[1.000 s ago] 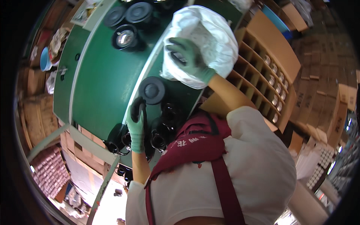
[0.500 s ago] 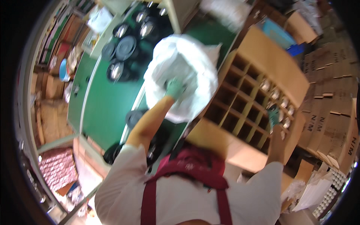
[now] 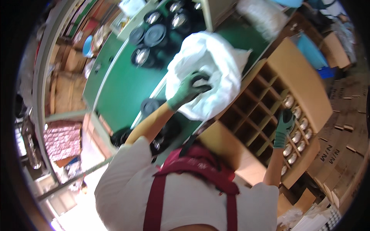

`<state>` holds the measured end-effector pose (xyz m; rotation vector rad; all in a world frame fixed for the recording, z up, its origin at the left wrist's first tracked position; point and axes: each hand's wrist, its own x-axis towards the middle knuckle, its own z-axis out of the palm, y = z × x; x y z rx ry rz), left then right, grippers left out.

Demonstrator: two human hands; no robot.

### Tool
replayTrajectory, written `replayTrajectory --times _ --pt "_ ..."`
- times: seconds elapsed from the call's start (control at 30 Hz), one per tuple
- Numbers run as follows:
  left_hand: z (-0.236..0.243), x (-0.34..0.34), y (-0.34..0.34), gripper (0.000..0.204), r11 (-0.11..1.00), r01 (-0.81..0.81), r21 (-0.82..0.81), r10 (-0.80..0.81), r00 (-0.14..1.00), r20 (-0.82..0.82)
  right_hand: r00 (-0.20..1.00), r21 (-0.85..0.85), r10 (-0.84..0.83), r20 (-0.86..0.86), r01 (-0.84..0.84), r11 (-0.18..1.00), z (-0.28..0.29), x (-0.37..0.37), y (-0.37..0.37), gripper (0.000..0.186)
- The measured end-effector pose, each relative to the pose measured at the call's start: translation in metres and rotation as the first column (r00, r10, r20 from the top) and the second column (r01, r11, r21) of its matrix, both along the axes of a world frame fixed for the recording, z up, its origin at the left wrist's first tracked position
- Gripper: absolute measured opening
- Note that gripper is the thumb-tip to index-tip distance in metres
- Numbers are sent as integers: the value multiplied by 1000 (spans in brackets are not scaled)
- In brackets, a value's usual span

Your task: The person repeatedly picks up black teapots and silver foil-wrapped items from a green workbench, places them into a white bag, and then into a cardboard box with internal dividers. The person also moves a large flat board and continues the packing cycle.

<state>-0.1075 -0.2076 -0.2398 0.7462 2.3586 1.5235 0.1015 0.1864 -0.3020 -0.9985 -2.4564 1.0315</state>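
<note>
My left hand (image 3: 191, 89), in a green glove with dark fingertips, is over the mouth of a white plastic bag (image 3: 227, 82). Its fingers and thumb curve apart with a gap between them, and nothing shows in the gap. On the right, my gloved right hand (image 3: 285, 125) reaches down at a divided cardboard carton (image 3: 246, 154). Its dark fingertips point into the cells beside several shiny silver-topped items (image 3: 296, 137); whether they grip one is hidden. Silver-topped items fill the carton's right-hand rows, while many cells to the left look dark inside.
A green worktable (image 3: 119, 84) carries black round-lidded containers (image 3: 155, 35), some with shiny tops, and another dark lid (image 3: 150, 107) near my left forearm. Stacked cardboard boxes (image 3: 347, 127) stand at the right, and a blue bin (image 3: 311, 52) is behind the carton.
My left hand has risen from inside the bag, its fingers now spread apart. My right hand stays at the carton, shifted slightly among the cells. The whole view has turned a little.
</note>
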Motion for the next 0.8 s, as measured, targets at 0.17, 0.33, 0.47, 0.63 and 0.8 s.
replayTrajectory --times 0.17,0.33,0.47,0.63,0.8 --pt "34 33 -3 34 985 172 -18 -166 906 -389 903 -871 194 -383 -423 249 81 -68 -194 32" --pt "55 37 -30 38 974 170 -148 -216 892 -397 936 -916 42 -350 -351 196 95 -90 -244 25" --pt "44 52 -46 24 980 -50 194 -50 876 479 717 -422 329 -614 -651 631 69 -88 -266 29" --pt "16 59 -48 27 948 -281 148 137 784 606 729 -287 506 -461 -662 692 73 -83 -281 35" --pt "37 56 -55 28 945 -209 251 -47 673 738 803 -415 401 -441 -579 702 47 -78 -292 25"
